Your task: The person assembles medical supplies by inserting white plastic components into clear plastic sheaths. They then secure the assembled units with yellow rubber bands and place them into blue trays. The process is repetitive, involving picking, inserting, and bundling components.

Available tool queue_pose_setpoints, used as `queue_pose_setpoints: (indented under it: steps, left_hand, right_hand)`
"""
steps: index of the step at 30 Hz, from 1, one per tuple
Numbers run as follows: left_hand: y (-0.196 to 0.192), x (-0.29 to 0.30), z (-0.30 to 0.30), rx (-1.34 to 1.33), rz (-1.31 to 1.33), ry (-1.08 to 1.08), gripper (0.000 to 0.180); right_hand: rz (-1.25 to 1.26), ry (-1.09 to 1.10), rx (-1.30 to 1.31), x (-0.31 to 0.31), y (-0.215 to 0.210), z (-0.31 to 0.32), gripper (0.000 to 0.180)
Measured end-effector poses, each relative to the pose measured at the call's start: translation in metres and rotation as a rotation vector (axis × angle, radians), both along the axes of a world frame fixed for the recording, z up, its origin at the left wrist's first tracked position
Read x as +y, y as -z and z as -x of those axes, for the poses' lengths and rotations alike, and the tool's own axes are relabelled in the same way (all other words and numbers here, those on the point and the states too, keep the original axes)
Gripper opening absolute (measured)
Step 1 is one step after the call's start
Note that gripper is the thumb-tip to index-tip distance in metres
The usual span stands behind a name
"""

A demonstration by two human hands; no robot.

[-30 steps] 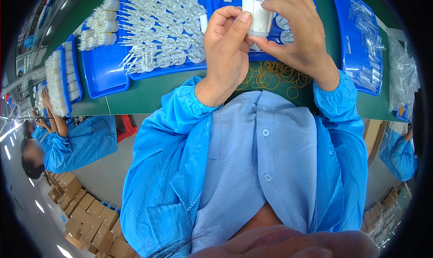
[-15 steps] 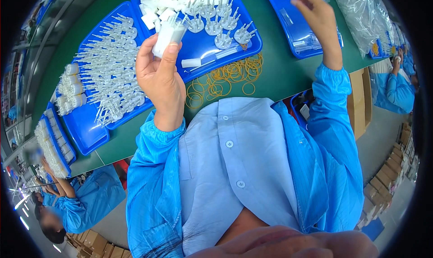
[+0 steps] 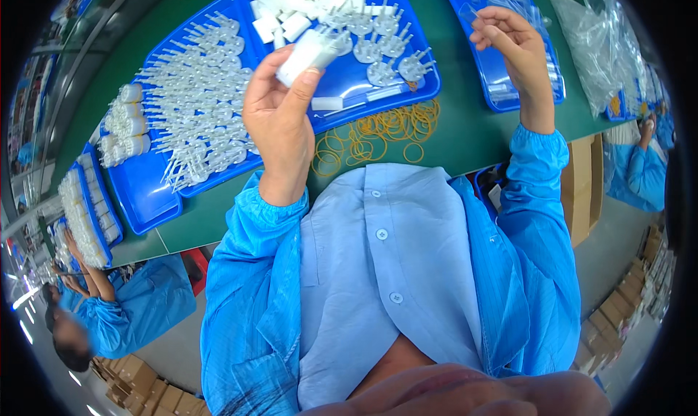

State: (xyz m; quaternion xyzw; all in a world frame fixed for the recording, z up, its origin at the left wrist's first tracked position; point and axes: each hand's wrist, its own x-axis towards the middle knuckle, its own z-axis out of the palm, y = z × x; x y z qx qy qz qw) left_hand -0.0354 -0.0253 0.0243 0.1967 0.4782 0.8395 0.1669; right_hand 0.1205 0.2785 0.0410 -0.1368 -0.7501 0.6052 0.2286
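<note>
My left hand (image 3: pixel 280 122) is closed around a white block (image 3: pixel 308 55) with a clear part at its far end, raised over the middle blue tray (image 3: pixel 427 90). Behind that block, several white round bases with upright prongs (image 3: pixel 390 45) stand in the tray, beside a heap of loose white blocks (image 3: pixel 294 25). At the right tray (image 3: pixel 504 105), which holds clear plastic pieces, my right hand (image 3: pixel 520 49) has its thumb and fingertips pinched together on a small clear plastic piece (image 3: pixel 467 13).
Yellow rubber bands (image 3: pixel 371 136) lie on the green table before the middle tray. To the left, another blue tray (image 3: pixel 134 191) holds many pronged white parts (image 3: pixel 200 96). A clear plastic bag (image 3: pixel 589 45) lies at right. A co-worker's blue sleeve (image 3: pixel 138 307) shows at lower left.
My right hand has turned and its fingers have closed; a small clear piece now shows in them. The left hand still holds the white block, now more tilted. The whole view has shifted slightly.
</note>
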Motion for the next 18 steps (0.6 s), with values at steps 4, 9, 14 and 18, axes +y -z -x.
queue_pose_setpoints:
  steps: [4,9,14,18]
  left_hand:
    - [0.001,-0.004,0.002,0.028,-0.035,-0.008,0.035]
    - [0.001,-0.004,0.007,0.045,-0.098,-0.082,0.040]
    - [0.001,-0.005,0.010,0.036,-0.111,-0.085,0.039]
    - [0.000,-0.004,0.010,0.007,-0.100,-0.068,0.039]
  right_hand:
    - [0.163,-0.274,0.131,-0.028,-0.021,0.042,0.026]
    - [0.452,-0.394,0.215,-0.070,-0.041,0.094,0.014]
    - [0.524,-0.445,0.324,-0.084,-0.034,0.123,0.023]
    - [0.558,-0.468,0.316,-0.078,-0.022,0.126,0.020]
